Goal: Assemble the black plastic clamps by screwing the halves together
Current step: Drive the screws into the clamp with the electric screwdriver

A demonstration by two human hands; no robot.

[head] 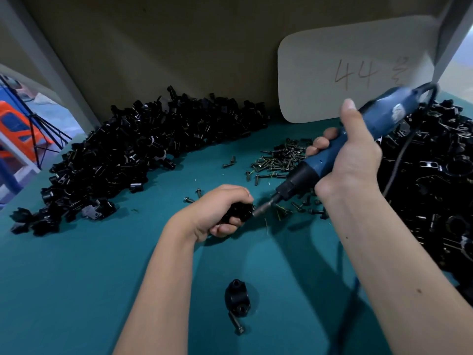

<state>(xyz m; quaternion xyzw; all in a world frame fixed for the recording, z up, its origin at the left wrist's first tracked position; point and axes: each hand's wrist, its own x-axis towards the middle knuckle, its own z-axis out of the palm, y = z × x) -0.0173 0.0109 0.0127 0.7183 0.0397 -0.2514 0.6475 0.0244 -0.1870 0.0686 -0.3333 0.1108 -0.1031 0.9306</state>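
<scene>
My left hand [220, 208] grips a black plastic clamp [239, 212] just above the teal table, fingers curled round it so most of it is hidden. My right hand [350, 152] holds a blue electric screwdriver [340, 147], thumb stretched up along its body. The screwdriver slants down to the left and its metal bit [263, 207] meets the right side of the held clamp. Another black clamp half [236, 298] lies on the table near me, with a loose screw [236, 324] beside its near end.
A long heap of black clamp halves [122, 160] curves along the left and back. A second black heap [440, 180] fills the right side. Loose screws [279, 157] lie scattered at centre. A white card marked 44 [332, 67] leans against the back wall. The screwdriver's cord [399, 160] trails right.
</scene>
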